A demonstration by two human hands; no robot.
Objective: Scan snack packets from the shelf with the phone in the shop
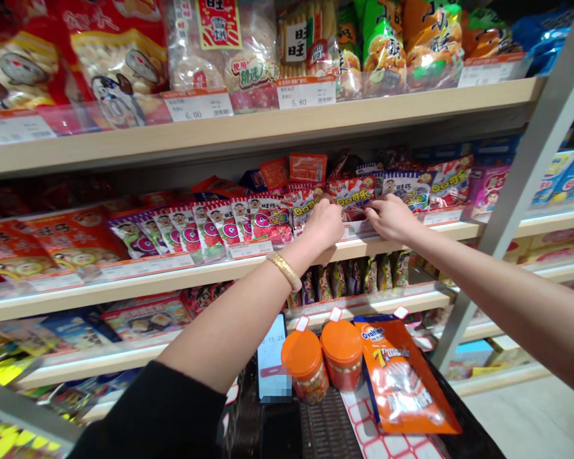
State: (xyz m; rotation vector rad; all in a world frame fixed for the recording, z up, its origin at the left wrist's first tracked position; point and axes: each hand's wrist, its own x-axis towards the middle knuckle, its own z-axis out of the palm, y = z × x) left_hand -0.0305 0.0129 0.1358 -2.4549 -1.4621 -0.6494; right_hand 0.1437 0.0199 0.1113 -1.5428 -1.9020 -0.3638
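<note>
On the middle shelf, a red and white gummy candy packet (353,199) with yellow lettering stands in a row. My left hand (326,222) is closed at the packet's left edge, its fingertips partly hidden. At the right edge, my right hand (388,218) pinches with bent fingers. Left of my hands is a row of pink and white gummy packets (270,220), leaning on one another. A purple and white gummy packet (406,188) sits just behind my right hand. Loose orange packets (307,167) lie behind the row.
Below my arms is a dark basket (323,421) holding two orange-lidded jars (302,354), an orange Ovaltine pouch (404,376) and a lit phone (272,363). An upper shelf (268,124) with large snack bags overhangs the row. A grey post (530,166) stands at right.
</note>
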